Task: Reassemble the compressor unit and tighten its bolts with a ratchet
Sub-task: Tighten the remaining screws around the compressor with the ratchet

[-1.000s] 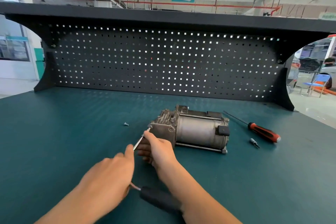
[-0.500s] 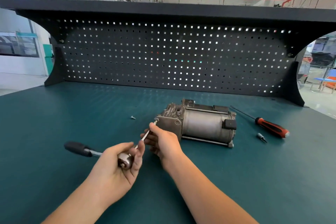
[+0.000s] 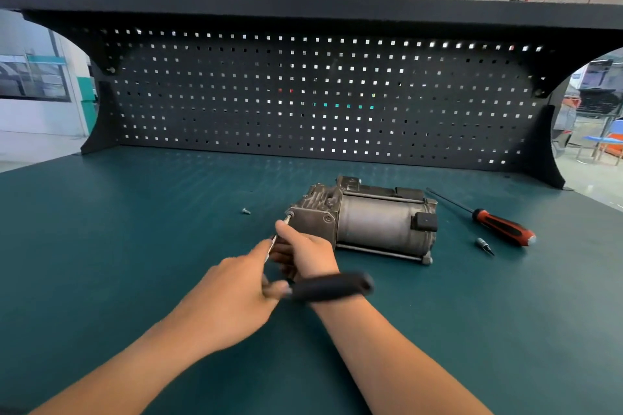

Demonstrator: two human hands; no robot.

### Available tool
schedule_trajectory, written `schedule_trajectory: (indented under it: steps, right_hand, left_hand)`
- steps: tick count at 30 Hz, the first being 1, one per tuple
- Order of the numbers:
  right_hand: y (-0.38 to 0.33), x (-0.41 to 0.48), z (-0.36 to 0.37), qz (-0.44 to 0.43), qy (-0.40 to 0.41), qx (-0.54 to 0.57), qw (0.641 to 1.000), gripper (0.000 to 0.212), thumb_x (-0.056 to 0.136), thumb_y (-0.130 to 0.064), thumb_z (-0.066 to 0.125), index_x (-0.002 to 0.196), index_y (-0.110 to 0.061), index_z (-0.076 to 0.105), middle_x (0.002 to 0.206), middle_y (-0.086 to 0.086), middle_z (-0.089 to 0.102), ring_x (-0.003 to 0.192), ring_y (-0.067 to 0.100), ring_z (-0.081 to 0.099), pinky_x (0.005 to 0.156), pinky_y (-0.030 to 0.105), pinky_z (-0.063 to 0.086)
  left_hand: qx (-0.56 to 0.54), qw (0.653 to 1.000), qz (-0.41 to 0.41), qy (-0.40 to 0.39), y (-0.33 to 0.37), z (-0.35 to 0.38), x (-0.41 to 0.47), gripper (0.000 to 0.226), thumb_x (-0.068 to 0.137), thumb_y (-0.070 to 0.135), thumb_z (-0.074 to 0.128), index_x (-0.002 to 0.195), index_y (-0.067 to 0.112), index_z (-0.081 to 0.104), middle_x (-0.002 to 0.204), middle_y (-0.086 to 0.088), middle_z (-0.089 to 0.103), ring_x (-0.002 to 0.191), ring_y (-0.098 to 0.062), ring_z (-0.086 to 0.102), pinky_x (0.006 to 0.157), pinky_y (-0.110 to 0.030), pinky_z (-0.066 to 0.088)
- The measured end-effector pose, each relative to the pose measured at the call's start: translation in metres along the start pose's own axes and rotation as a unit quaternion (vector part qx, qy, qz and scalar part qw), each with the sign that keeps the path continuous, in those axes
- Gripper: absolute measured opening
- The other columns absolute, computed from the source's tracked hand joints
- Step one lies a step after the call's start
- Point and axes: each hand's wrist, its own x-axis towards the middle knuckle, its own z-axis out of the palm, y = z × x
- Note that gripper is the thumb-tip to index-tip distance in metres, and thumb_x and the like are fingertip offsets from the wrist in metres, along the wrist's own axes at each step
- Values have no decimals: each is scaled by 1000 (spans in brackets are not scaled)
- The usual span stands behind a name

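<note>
A grey metal compressor unit [image 3: 367,221] lies on its side on the green bench top. A ratchet with a thin extension bar [image 3: 286,222] meets a bolt at the unit's front left corner. My right hand [image 3: 305,251] pinches that bar just short of the unit. My left hand [image 3: 232,295] grips the ratchet at its head, which is hidden by the fingers. The black ratchet handle [image 3: 332,286] sticks out to the right across my right wrist and is blurred.
A loose bolt [image 3: 246,211] lies left of the unit. A red-and-black screwdriver [image 3: 499,229] and a small bit [image 3: 484,245] lie to the right. A black pegboard [image 3: 320,101] closes off the back of the bench [image 3: 101,246].
The ratchet handle has swung from pointing left half a second ago to pointing right over my right wrist. My right hand has stayed on the extension bar.
</note>
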Motion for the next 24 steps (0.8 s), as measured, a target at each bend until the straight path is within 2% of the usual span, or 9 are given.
schedule_trajectory:
  steps: [2,4,7,11,14,16,19,22,24]
  right_hand:
    - [0,0,1,6,6,3,1000,24,85,-22,65,65,-11,59,64,6,61,54,15,54,55,26,39]
    - [0,-1,2,8,9,-2,1000,21,85,-23,64,69,-10,60,69,9,64,54,14,56,56,24,40]
    - [-1,-2,1,14,-3,-22,1000,23,87,-28,62,71,-12,62,69,4,66,51,9,57,55,20,41]
    - [-1,-1,1,21,-15,-26,999,24,90,-28,56,75,-11,62,66,2,66,55,12,59,58,23,41]
    - [-1,-1,3,15,2,-27,1000,27,90,-28,55,68,-14,60,56,-4,64,48,7,58,50,19,39]
    - [0,-1,1,10,8,-22,1000,28,89,-28,58,64,-15,59,54,-5,63,47,7,57,52,20,40]
    - [1,1,-1,-3,0,-14,1000,30,86,-31,64,61,-16,59,58,-1,62,53,11,55,55,24,40]
    - [0,2,0,14,-7,11,1000,23,86,-25,65,66,-13,61,63,1,62,58,13,57,61,25,41]
    - [-1,1,1,44,-12,47,998,20,87,-21,63,70,-11,62,62,0,67,57,11,59,65,26,43]
  left_hand:
    - [-382,916,-121,1,1,3,-7,12,93,17,52,97,24,61,69,2,68,46,-7,55,47,-20,48]
    - [-670,702,-242,-2,-2,6,-10,16,93,12,49,88,6,63,69,-9,70,42,-9,55,43,-22,51]
    - [-802,523,-290,-13,-9,7,-8,19,89,10,47,98,-5,56,68,-11,68,37,-7,52,41,-20,51]
    - [-590,775,-228,-14,-6,3,-6,28,90,0,47,100,18,66,62,1,66,35,-5,44,35,-14,40]
    - [14,1000,-23,-9,-10,5,-6,47,91,10,44,132,31,36,87,8,57,71,-9,60,59,-24,47]
    - [336,939,73,10,-6,10,-5,69,90,12,44,145,17,3,106,0,43,87,-18,62,59,-29,40]
    - [364,926,96,15,-2,10,0,67,94,26,43,145,16,1,113,0,44,92,-21,61,61,-30,38]
    - [-6,1000,11,5,-5,9,-1,44,93,33,47,133,36,31,96,11,58,82,-11,60,70,-27,47]
    - [-377,918,-110,-50,1,10,-8,20,94,21,51,112,28,56,82,3,70,58,-7,60,59,-28,53]
